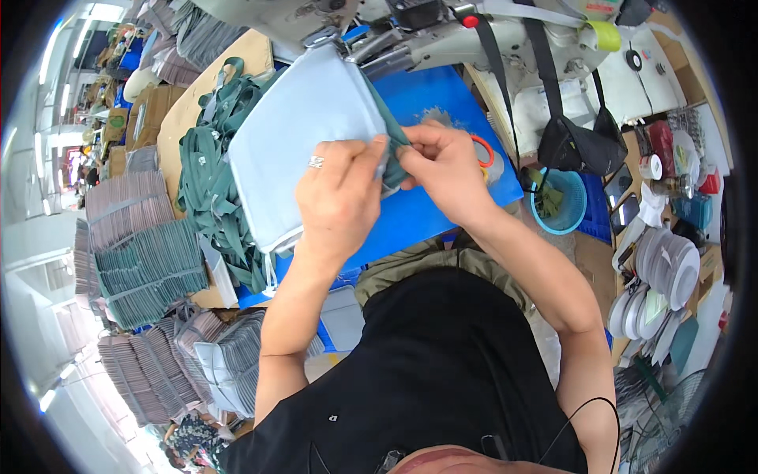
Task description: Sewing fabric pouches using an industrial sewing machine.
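A light blue padded fabric panel [296, 130] lies slanted on the blue work surface, its far corner at the sewing machine [442, 43]. A dark green fabric strip [391, 154] runs down the panel's right edge. My left hand [339, 193], with a ring on one finger, is closed on the panel near that edge, its fingertips bent over the border. My right hand [446, 170] pinches the green strip just beside it. Orange-handled scissors [485, 148] lie right of my right hand, partly hidden behind it. A white cord [270, 272] hangs off the panel's near corner.
Left of the panel lies a heap of green straps [213, 166]. Tied stacks of fabric pieces [150, 272] stand farther left. At right are a blue basket [559, 207] holding green scraps, a hanging black pouch [583, 142] and several white tape rolls [667, 265].
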Demonstrator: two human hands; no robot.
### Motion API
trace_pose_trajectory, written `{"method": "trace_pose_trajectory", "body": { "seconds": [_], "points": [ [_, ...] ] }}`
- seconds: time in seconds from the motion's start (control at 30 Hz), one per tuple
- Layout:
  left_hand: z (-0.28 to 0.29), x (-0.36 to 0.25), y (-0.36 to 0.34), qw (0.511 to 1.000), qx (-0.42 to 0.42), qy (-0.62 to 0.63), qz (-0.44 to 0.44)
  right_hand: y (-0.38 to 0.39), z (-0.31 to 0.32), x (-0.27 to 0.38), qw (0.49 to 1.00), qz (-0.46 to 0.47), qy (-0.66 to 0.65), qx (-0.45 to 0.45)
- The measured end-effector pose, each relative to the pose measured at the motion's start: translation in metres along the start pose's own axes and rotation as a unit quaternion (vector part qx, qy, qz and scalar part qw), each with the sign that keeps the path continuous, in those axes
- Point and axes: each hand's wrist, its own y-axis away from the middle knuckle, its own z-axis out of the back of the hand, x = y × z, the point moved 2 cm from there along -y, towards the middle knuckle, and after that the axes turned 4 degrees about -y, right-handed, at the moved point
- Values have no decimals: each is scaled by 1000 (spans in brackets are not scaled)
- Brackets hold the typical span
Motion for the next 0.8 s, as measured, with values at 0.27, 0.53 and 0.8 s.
{"method": "trace_pose_trajectory", "body": {
  "seconds": [0.27, 0.53, 0.8],
  "points": [
    [1, 19, -43, 990, 67, -65, -111, -28, -16, 0, 995, -6, -99, -2],
    [-3, 51, -81, 979, 128, -99, -125, -75, -32, 7, 984, -33, -172, -33],
    [28, 81, -75, 956, 213, -198, -38, -83, -39, 7, 980, -50, -173, -84]
  ]
}}
